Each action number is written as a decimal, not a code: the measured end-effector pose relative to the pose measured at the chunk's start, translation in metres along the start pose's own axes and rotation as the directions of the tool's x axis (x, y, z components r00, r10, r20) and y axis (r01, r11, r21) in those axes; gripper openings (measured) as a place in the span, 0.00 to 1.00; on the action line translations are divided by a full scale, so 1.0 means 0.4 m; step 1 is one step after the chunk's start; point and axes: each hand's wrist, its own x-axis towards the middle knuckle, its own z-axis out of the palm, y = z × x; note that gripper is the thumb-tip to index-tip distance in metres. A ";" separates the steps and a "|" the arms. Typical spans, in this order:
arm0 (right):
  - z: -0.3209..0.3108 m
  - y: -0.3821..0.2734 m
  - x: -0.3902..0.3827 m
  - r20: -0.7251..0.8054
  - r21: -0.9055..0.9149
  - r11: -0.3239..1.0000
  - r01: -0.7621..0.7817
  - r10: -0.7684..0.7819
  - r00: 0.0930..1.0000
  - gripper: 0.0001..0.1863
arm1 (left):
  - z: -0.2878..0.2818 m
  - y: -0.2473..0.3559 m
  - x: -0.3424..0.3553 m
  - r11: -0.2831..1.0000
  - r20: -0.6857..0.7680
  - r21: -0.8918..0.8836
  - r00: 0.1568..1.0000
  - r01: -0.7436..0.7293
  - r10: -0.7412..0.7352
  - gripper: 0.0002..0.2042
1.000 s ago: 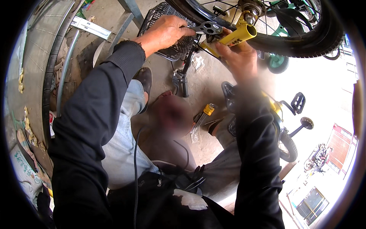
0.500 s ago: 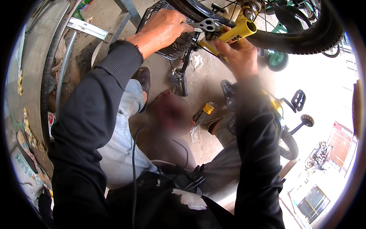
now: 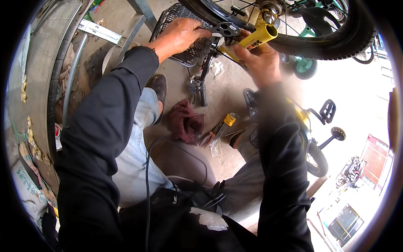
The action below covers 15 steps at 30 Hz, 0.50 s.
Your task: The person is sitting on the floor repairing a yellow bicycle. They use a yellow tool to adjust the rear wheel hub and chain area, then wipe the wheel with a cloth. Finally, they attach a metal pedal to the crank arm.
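My left hand (image 3: 180, 35) is closed on a flat multi-hole wrench (image 3: 228, 29). The wrench's far end lies against the underside of a yellow bicycle frame, beside its open-ended tube (image 3: 261, 37). My right hand (image 3: 262, 65) is wrapped round this yellow tube from the near side, thumb on it and some fingertips hidden behind. Just beyond both hands is a wheel with a black tyre (image 3: 327, 51) and a metal axle (image 3: 270, 16). The fitting under the wrench's end is mostly covered.
A black wire basket (image 3: 166, 25) and a handlebar grip (image 3: 203, 95) are below the hands. On the floor lie a dark red cloth (image 3: 184, 119) and a yellow-handled tool (image 3: 228, 119). A pedal (image 3: 327, 110) and a green wheel (image 3: 305, 67) are at right, a metal stand (image 3: 100, 31) at left.
My left hand has dropped slightly, and the wrench has tilted with it. The yellow tube and my right hand have shifted a little to the left.
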 end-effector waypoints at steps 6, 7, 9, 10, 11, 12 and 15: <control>-0.002 0.005 0.002 0.006 0.026 0.999 -0.031 0.031 1.000 0.21 | 0.013 -0.013 0.001 0.998 -0.053 -0.011 0.997 -0.056 0.055 0.15; -0.001 0.003 0.001 0.008 0.026 0.999 -0.037 0.037 0.999 0.21 | 0.014 -0.012 -0.002 0.998 -0.035 -0.055 0.999 -0.028 0.026 0.16; -0.001 0.003 0.002 0.012 0.020 0.999 -0.025 0.024 1.000 0.21 | 0.024 -0.019 -0.002 0.999 -0.074 -0.023 0.996 -0.047 0.045 0.13; -0.002 0.003 0.003 0.013 0.015 1.000 -0.020 0.020 1.000 0.21 | 0.027 -0.015 -0.003 0.998 -0.092 -0.008 0.994 -0.056 0.055 0.12; -0.002 0.004 0.003 0.013 0.039 0.999 -0.028 0.028 1.000 0.21 | 0.028 -0.012 -0.004 0.999 -0.086 -0.012 0.995 -0.048 0.047 0.12; -0.001 0.007 0.004 0.014 0.064 0.997 -0.037 0.036 0.999 0.21 | 0.028 -0.010 -0.006 0.999 -0.081 -0.015 0.996 -0.040 0.039 0.12; 0.005 0.008 0.004 0.019 0.103 0.994 -0.047 0.046 0.999 0.22 | 0.034 -0.008 -0.013 0.999 -0.063 -0.052 0.998 -0.010 0.006 0.13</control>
